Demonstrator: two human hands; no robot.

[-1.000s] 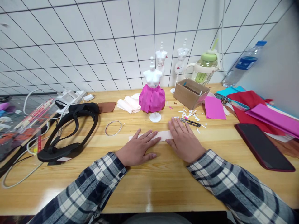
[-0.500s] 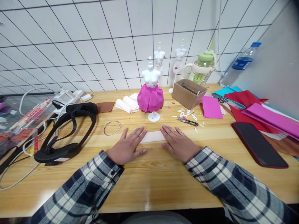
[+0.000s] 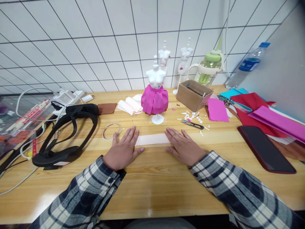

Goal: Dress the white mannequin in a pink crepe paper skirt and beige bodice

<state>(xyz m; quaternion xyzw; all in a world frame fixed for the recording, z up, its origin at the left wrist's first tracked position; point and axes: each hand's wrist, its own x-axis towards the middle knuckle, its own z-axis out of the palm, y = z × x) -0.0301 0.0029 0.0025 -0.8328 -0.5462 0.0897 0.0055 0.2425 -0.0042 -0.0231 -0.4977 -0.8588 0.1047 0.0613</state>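
A folded white paper strip (image 3: 152,139) lies flat on the wooden table (image 3: 152,187). My left hand (image 3: 122,149) is open, palm down, its fingers resting on the strip's left end. My right hand (image 3: 183,147) is open and flat too, pressing the strip's right end. Just behind the strip stands a small white mannequin in a pink paper skirt (image 3: 154,98). A thin wire ring (image 3: 111,130) lies to the left of my left hand. Small black scissors (image 3: 192,124) lie behind my right hand among white paper scraps.
A black headset strap (image 3: 66,133) and cables sit at the left. Folded white paper (image 3: 130,106), two more mannequins (image 3: 184,60), a cardboard box (image 3: 194,94), a green cup (image 3: 209,68) and a water bottle (image 3: 247,65) stand behind. Coloured paper sheets (image 3: 267,113) and a phone (image 3: 265,148) lie right.
My hands have slid apart along the strip: the left hand moved left, the right a little left and back. More of the strip's middle shows between them.
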